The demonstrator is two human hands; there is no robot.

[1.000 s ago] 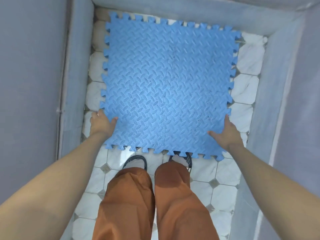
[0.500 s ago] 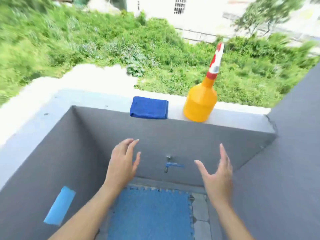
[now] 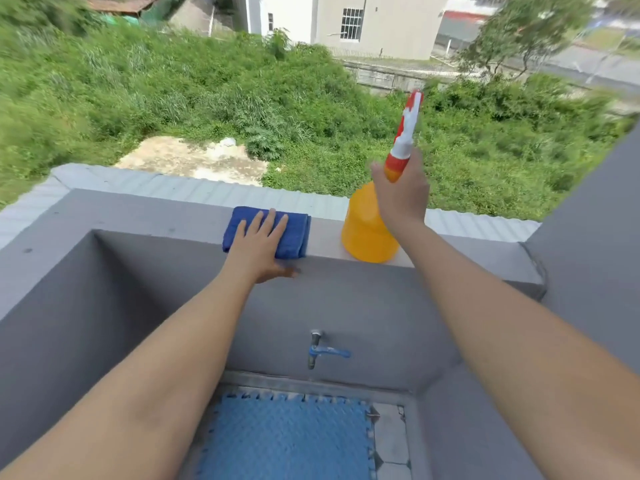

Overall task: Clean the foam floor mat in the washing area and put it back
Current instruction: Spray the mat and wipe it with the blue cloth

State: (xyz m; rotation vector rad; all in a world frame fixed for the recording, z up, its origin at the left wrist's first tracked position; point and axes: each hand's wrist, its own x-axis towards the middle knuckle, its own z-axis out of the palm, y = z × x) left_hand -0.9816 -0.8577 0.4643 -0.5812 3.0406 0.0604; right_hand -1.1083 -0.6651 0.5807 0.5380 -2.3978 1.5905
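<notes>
Early stage, by my read: foam floor mat (image 3: 287,441) lies flat on the tiled floor of the washing area, below the tap (image 3: 317,349), looks dry and untouched by any cleaner. Spraying, wiping, rinsing and putting back all seem left. Current step looks like gathering supplies.

Grey ledge (image 3: 156,216) is the landmark. Grey walled wash bay drops down on the near side of the ledge; the tap is on the wall under it, mat on the floor at the foot of that wall. Beyond the ledge: corrugated roof edge, thick green scrub, pale buildings far off. Outdoor daylight, edges of the view blurred.

Orange spray bottle (image 3: 363,230) stands on the ledge, toward its right end. Folded blue cloth (image 3: 298,233) sits on the ledge just left of the bottle, not touching it.

Right hand (image 3: 401,192) wraps the bottle's neck, fingers curled round it; bottle base appears to rest on the ledge. Left hand (image 3: 259,240) lies flat on the cloth, fingers straight and spread, thumb hanging over the ledge's near edge, no pinch.
</notes>
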